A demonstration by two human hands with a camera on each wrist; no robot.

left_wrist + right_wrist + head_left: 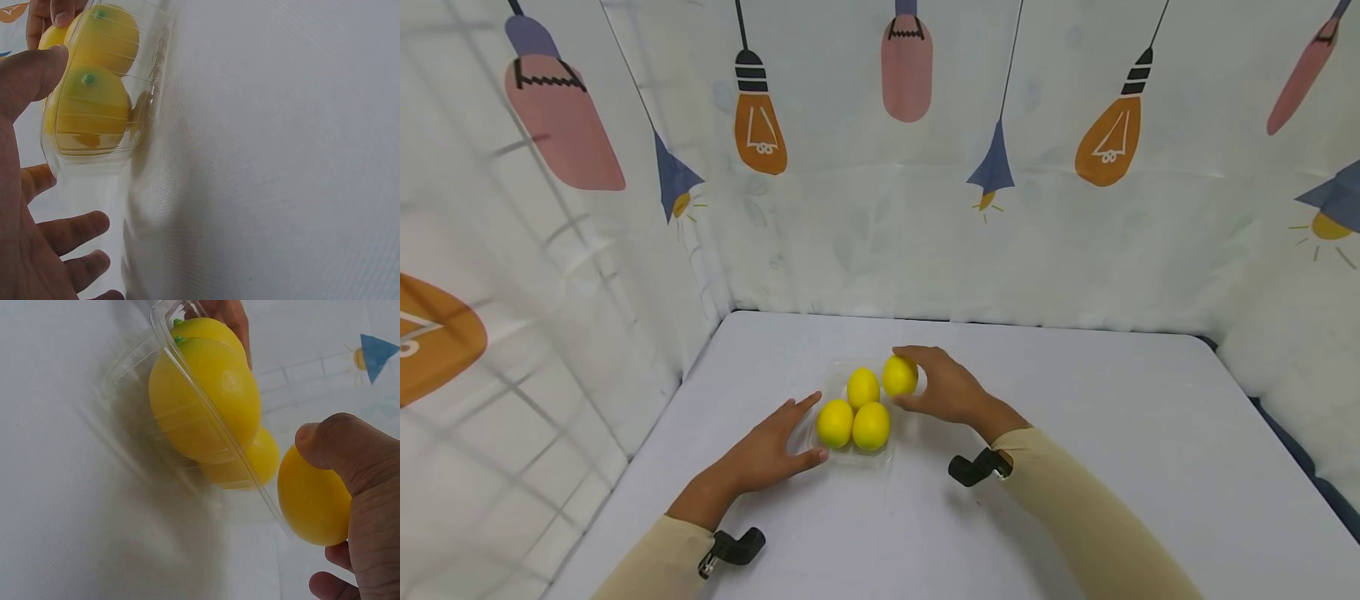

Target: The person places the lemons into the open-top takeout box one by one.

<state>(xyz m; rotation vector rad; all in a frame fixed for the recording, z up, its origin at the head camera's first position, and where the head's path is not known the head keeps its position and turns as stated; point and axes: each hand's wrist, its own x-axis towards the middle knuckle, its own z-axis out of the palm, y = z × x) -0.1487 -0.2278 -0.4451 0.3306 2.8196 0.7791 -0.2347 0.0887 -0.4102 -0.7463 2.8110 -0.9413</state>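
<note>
Sleeves of pale beige cloth run up from the near edge of the table (1075, 375), each with a small black camera mount at the wrist. At the end of the left sleeve, the left hand (767, 454) lies flat on the white tabletop with its fingers straight and relaxed, the thumb and fingertips touching the left side of a clear plastic tray (880, 457). The left wrist view shows the thumb (28, 75) against the tray's ribbed wall. Three lemons (853, 412) sit close together in the tray, touching one another, two at the near side and one behind them. The right hand (947, 387) is curled round a fourth lemon (900, 375), gripping it with thumb and fingers at the tray's far right corner; the right wrist view shows this lemon just outside the tray's rim, beside the other three. Tray and hands sit near the middle of the table, slightly toward its left edge. Behind the far edge hangs a white curtain (865, 233) printed with coloured light bulbs.
</note>
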